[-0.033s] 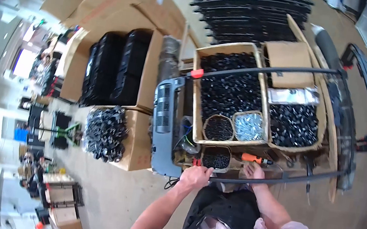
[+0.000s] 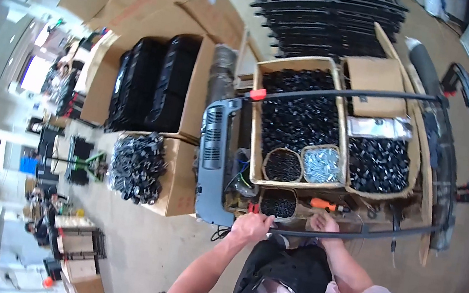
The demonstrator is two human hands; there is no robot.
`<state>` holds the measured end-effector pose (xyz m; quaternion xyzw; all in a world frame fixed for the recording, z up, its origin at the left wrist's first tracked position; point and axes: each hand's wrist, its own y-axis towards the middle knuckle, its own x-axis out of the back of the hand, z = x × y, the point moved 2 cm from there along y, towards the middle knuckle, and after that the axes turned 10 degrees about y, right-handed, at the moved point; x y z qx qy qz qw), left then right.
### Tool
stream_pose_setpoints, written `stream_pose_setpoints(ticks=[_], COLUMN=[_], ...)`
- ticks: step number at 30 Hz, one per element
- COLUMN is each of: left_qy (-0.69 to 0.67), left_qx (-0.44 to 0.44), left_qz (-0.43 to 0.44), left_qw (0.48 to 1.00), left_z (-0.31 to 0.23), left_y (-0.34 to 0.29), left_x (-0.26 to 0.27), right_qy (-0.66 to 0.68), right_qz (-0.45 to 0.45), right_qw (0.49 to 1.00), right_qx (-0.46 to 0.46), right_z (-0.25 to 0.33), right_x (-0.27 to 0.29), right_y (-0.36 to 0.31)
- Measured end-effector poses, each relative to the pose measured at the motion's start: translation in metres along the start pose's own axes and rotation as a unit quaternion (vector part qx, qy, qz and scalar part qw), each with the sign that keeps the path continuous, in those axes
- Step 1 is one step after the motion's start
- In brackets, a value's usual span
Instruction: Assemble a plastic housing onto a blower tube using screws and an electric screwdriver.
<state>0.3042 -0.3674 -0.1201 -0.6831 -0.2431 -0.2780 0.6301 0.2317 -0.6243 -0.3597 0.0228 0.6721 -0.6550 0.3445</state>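
Note:
A long frame of dark metal bars [image 2: 350, 232] with a grey plastic end panel [image 2: 214, 158] lies across the workbench in front of me. My left hand [image 2: 251, 226] is wrapped round the near bar beside that panel. Further right, my right hand [image 2: 325, 224] is at the same bar, its fingers curled on the far side of it; whatever they pinch is too small to make out. Just beyond those fingers lies an orange-handled screwdriver [image 2: 323, 204]. A small tub of black screws [image 2: 278, 205] sits between the two hands, past the bar.
Beneath the frame stand a large box of black plastic pieces [image 2: 298, 110], a tub of silver screws [image 2: 321, 164] and another box of black parts [image 2: 378, 166]. Cartons [image 2: 177, 180] and black molded parts [image 2: 171, 81] stand left. Black frames [image 2: 328, 20] are stacked behind.
The whole view has shifted slightly. Both hands remain at the near bar, and the frame keeps its place over the boxes.

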Motion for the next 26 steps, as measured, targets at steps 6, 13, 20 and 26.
stream_pose_setpoints(ticks=[6,13,20,26], left_qy=[-0.041,-0.134,-0.236,-0.753], left_qx=[0.014,-0.038,-0.150,-0.014], left_qz=[-0.090,-0.261,-0.408,-0.019], left_qw=[0.995,0.955,0.869,0.658], left_z=[0.017,0.029,-0.006,-0.002], left_y=[-0.001,-0.019,-0.094,-0.026], left_x=[-0.007,-0.020,-0.073,-0.172], right_qy=[-0.639,-0.730,-0.847,-0.876], right_qz=[0.134,0.238,0.079,0.025], right_qw=[0.749,0.581,0.309,0.317], right_qx=[-0.115,0.268,0.426,0.363], right_z=[0.047,0.157,0.210,0.243], right_x=[-0.041,-0.290,-0.448,-0.462], right_y=[-0.143,-0.142,-0.007,0.078])
